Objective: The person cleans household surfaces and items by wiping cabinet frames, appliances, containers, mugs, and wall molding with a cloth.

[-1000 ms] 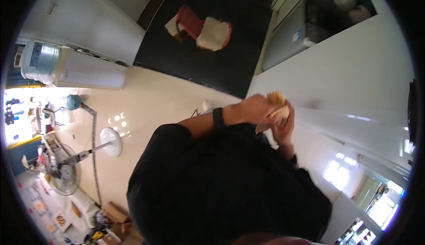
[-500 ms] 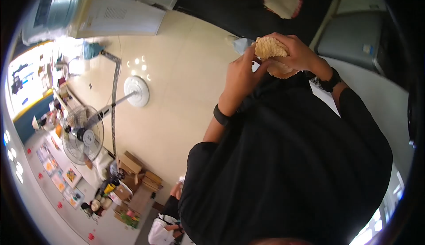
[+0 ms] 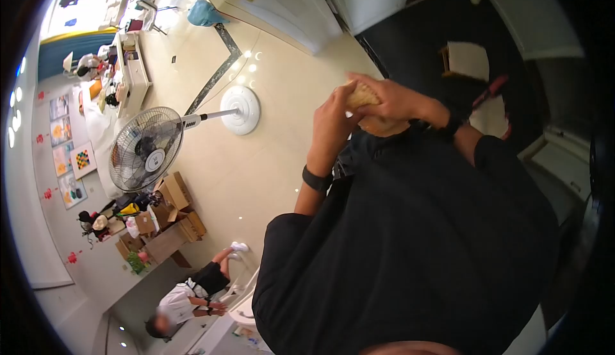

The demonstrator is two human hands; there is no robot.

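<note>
A glossy cream floor [image 3: 256, 175] stretches to the right of the standing fan [image 3: 154, 158], from its round white base [image 3: 240, 110] to the person's forearms; this is the room for moving. Well to the right of the fan, the floor ends in a straight edge against a dark mat [image 3: 410, 47]. A smooth white cabinet [image 3: 285, 9] stands above and right of the fan. Well below the fan is a co-worker [image 3: 182, 304] in a white top. Just above the fan, a low white unit [image 3: 132, 81] bears small items too blurred to name. Just below it, brown cardboard boxes [image 3: 176, 191] are grouped; their contents cannot be made out. A pale-topped seat [image 3: 467, 60] is on the mat, far right of the fan.

Right of the fan's base, the left hand [image 3: 332, 115] and right hand [image 3: 397, 102] pinch one tan item [image 3: 363, 97] between them, fingers curled against it. Its surface is bumpy. A smoother orange-brown part [image 3: 384, 126] shows beneath the right hand; whether it is joined cannot be told.
</note>
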